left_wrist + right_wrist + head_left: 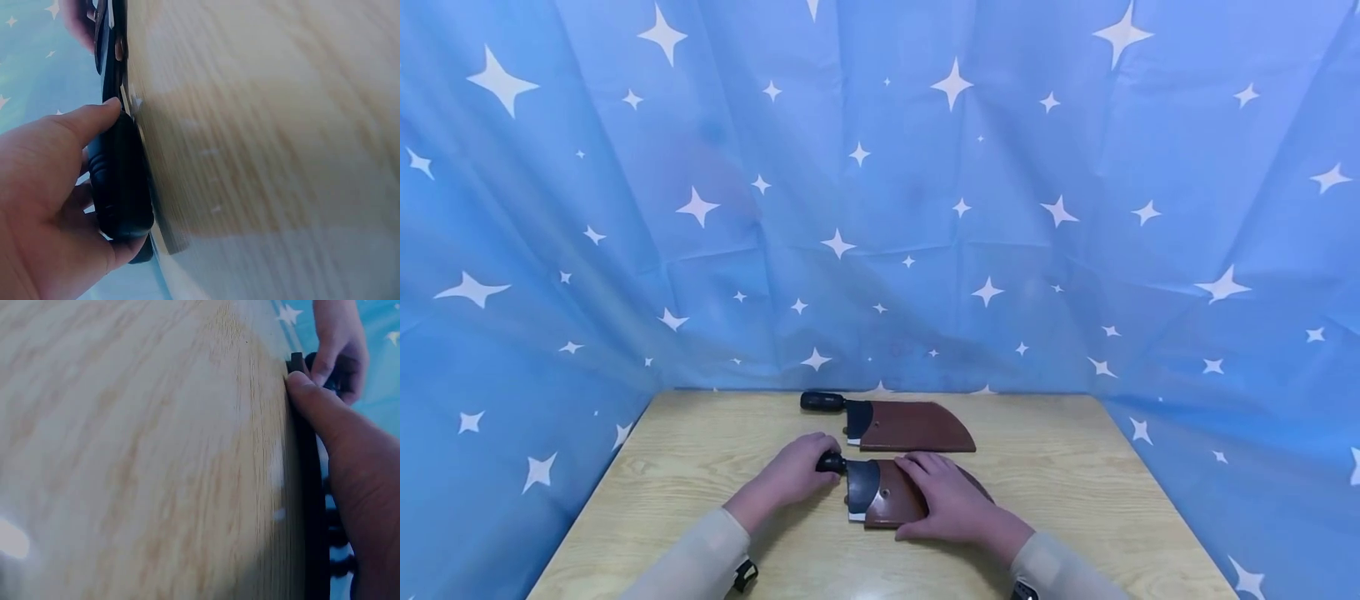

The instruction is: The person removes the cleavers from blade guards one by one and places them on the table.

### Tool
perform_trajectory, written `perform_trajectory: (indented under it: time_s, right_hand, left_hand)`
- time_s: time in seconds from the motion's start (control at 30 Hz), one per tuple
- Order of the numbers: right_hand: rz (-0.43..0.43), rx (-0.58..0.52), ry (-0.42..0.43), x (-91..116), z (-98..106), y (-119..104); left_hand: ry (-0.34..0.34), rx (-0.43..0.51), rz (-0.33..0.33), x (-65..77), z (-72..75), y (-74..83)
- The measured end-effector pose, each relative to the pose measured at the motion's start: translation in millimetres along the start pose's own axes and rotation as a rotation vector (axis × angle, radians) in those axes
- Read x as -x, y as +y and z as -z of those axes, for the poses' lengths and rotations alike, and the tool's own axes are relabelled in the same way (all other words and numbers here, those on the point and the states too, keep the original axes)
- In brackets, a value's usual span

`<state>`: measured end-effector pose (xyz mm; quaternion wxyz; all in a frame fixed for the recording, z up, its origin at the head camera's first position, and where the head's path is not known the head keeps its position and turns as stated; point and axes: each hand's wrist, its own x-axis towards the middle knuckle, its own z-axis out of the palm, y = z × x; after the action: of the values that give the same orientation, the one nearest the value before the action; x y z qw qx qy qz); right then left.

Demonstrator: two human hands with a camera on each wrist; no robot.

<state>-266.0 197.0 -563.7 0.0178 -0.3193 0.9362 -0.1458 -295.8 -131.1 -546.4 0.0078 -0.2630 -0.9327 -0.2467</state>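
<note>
Two cleavers in brown leather sheaths lie one behind the other on the table, handles to the left. My left hand holds the black handle of the nearer cleaver, its thumb along the handle in the left wrist view. Across the right part of that cleaver's sheath lies my right hand, fingers over the far edge and thumb at the near edge. A strip of bright blade shows at the sheath's dark mouth. The thumb presses the sheath edge in the right wrist view.
The second sheathed cleaver lies just beyond, near the table's back edge. Under everything is a light wood table. A blue curtain with white stars surrounds the back and sides.
</note>
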Motion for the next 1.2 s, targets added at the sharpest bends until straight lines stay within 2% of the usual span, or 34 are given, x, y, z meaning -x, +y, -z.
perform_trajectory:
  time_s: [0.37,0.47,0.67,0.93,1.07,1.2]
  right_hand:
    - [0.015,0.020,0.035,-2,3,1]
    - [0.039,0.019,0.059,-1,9,0]
    - [0.074,0.019,0.093,4,22,-5]
    - [0.103,0.058,0.100,9,38,-14]
    - [0.111,0.111,0.100,11,43,-18]
    - [0.107,0.129,0.116,13,42,-19]
  left_hand:
    - [-0.002,0.005,-0.006,-0.8,3.3,-2.8]
    - [0.016,0.021,0.001,0.3,5.0,-5.8]
    - [0.072,0.043,-0.032,-0.2,6.6,-13.1]
    - [0.128,0.175,-0.088,3.2,8.7,-15.4]
    - [0.156,0.176,-0.099,4.8,12.3,-13.6]
    - [0.148,0.160,-0.098,4.5,15.4,-10.2]
